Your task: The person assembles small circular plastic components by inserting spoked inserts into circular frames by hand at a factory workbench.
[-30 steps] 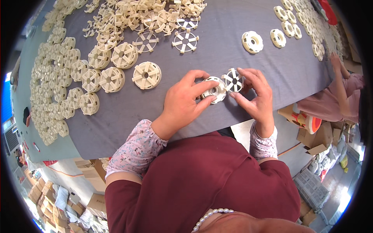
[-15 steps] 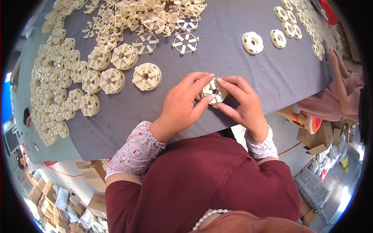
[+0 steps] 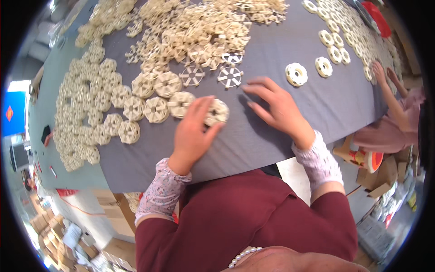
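Observation:
My left hand [image 3: 189,138] is closed on a round cream plastic wheel-shaped part [image 3: 219,112], fingers over its left side and thumb at its lower edge. That part is at or just above the grey cloth, beside another assembled wheel [image 3: 181,103] at the end of a row. My right hand [image 3: 280,109] is empty above the cloth, its fingers apart and slightly blurred. Nearest to its fingertips is a flat spoked ring [image 3: 230,77], with a second spoked ring [image 3: 192,75] to the left. Two thicker cream rings, one [image 3: 296,74] and another [image 3: 323,67], lie beyond it to the right.
A big heap of loose cream spoked pieces [image 3: 195,34] covers the table's far middle. Several assembled wheels [image 3: 86,99] crowd the left side; several thick rings [image 3: 349,31] line the far right. Another person's hands [image 3: 380,72] rest at the right edge. Cardboard boxes [image 3: 380,174] stand below.
Both hands held the wheel-shaped part before my chest. My left hand has carried it left to the row's end, while my right hand has let go and opened. The view has shifted slightly.

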Motion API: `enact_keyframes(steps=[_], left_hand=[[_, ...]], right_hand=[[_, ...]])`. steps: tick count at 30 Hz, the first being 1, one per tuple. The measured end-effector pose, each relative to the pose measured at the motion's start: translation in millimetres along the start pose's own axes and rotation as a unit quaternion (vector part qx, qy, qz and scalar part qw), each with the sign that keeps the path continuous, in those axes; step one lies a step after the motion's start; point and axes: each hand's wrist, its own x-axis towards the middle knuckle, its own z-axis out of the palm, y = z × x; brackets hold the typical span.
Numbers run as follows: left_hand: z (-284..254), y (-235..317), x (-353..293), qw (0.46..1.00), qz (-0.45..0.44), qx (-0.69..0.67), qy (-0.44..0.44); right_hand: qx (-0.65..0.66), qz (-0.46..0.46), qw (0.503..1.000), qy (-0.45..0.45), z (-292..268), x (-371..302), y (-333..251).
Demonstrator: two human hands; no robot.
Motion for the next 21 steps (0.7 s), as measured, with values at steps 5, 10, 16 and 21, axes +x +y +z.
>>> enact_keyframes(steps=[5,10,16,21], left_hand=[[-17,-33,8,0.976,-0.04,0.128,0.171],[-14,-21,-7,0.968,-0.027,0.111,0.223],[39,27,37,0.998,0.038,-0.02,0.038],[104,79,86,0.967,0.253,0.021,-0.024]], right_hand=[[-0.095,-0.116,0.988,0.035,30,37,25],[0.123,-0.027,0.988,0.089,-9,-32,36],[-0.089,0.184,0.943,0.263,-82,-98,112],[-0.241,0.021,0.927,0.285,-94,-32,128]])
